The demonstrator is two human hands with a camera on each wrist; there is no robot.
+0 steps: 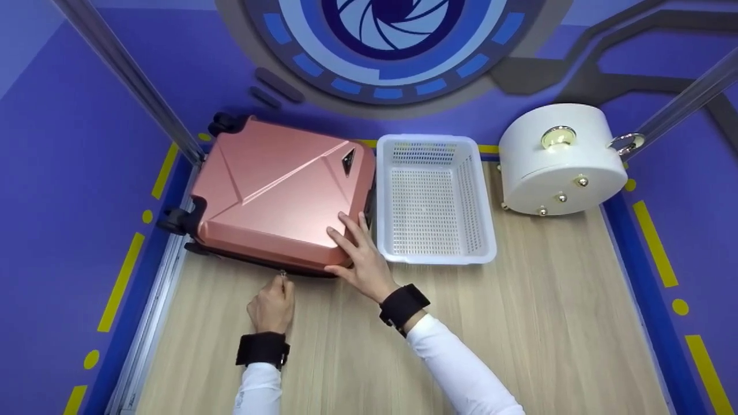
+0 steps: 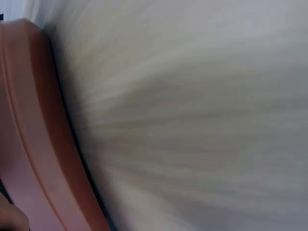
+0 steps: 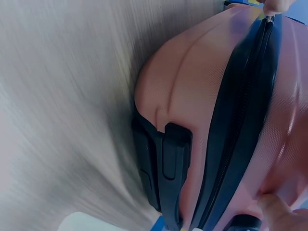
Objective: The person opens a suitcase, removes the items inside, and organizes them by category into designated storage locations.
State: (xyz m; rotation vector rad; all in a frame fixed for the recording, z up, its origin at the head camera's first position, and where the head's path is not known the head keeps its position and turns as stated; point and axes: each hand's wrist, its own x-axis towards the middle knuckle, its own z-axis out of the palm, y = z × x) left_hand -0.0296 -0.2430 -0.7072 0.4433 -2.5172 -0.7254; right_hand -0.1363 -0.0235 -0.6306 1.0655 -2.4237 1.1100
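A pink hard-shell suitcase (image 1: 282, 190) lies flat on the wooden floor, wheels toward the left wall. On its near side my left hand (image 1: 271, 305) pinches the metal zipper pull (image 3: 270, 19). The black zipper band (image 3: 240, 110) runs along the side between the two shell halves. My right hand (image 1: 363, 262) rests with spread fingers on the top of the near right corner, its thumb (image 3: 279, 214) against the shell. In the left wrist view only the suitcase's lower edge and a bit of a finger (image 2: 12, 216) appear, at the left.
A white perforated plastic basket (image 1: 435, 258) stands right beside the suitcase. Farther right, against the wall, is a white drum-shaped case (image 1: 562, 155) with gold knobs and a ring handle. Blue printed panels (image 1: 86, 173) enclose the floor on the left, back and right.
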